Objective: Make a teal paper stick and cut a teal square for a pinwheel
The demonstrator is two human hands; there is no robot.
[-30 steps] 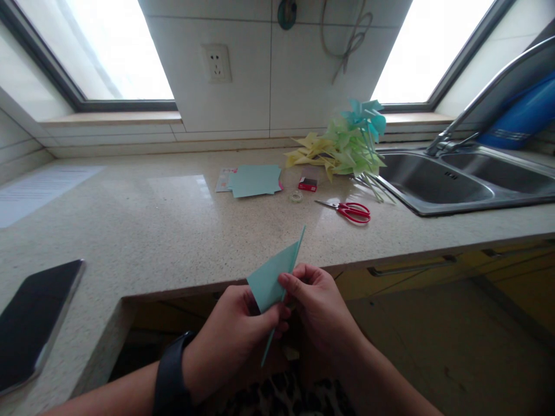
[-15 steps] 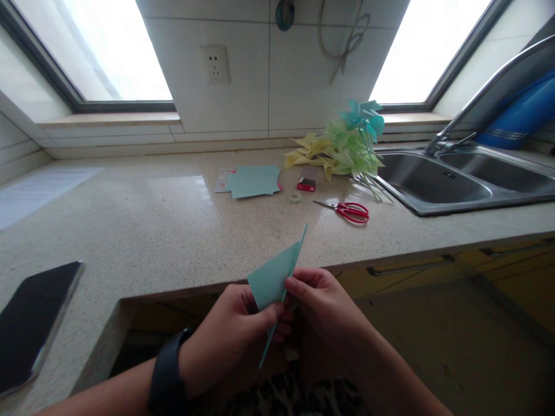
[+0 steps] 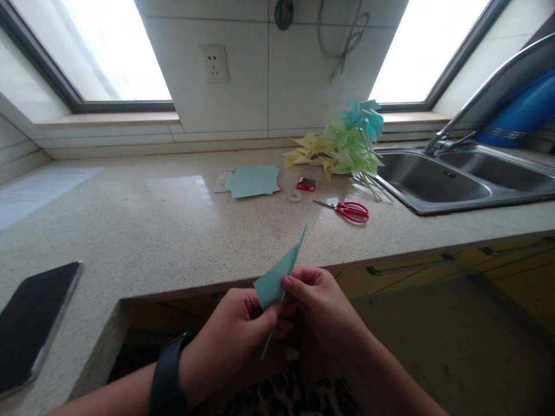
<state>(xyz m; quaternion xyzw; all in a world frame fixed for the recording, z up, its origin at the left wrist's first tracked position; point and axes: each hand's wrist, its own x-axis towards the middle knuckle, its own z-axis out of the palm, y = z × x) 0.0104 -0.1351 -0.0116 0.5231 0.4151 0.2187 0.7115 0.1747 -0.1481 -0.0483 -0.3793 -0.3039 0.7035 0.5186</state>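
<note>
Teal folded paper (image 3: 277,276) is pinched between left hand (image 3: 236,338) and right hand (image 3: 323,309), fingers closed on it.

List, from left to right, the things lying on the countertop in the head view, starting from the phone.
Black phone → stack of teal paper sheets → tape roll → small red box → red scissors → sink.
</note>
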